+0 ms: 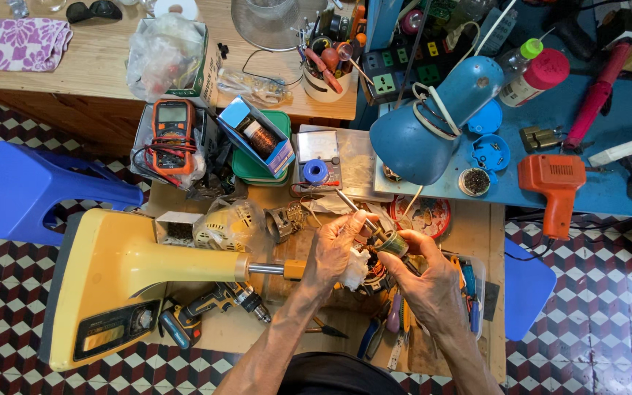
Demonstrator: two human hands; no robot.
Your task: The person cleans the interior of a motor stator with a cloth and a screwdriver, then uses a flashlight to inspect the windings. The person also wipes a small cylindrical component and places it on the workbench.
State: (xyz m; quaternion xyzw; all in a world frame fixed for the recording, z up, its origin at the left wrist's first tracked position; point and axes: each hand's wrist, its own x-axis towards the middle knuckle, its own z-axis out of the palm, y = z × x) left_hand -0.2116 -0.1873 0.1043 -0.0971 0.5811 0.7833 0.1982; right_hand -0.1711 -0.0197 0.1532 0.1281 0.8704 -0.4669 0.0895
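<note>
My left hand [334,252] grips a thin metal tool [351,203] whose tip points down at a small round motor part with copper windings [391,243]. A wad of white cloth [356,268] sits against the left palm. My right hand [427,276] holds the round motor part from below with its fingertips. Both hands hover over the wooden work board [279,333], just right of the yellow fan base [111,281] lying on its side with its metal shaft [268,269] pointing at my left hand.
A blue desk lamp [433,121] hangs over the bench. An orange multimeter [172,128], solder spool [316,172], cordless drill [206,311], orange soldering gun [559,184], tool cup [327,69], blue stool [31,192] and pliers tray [469,289] surround the hands.
</note>
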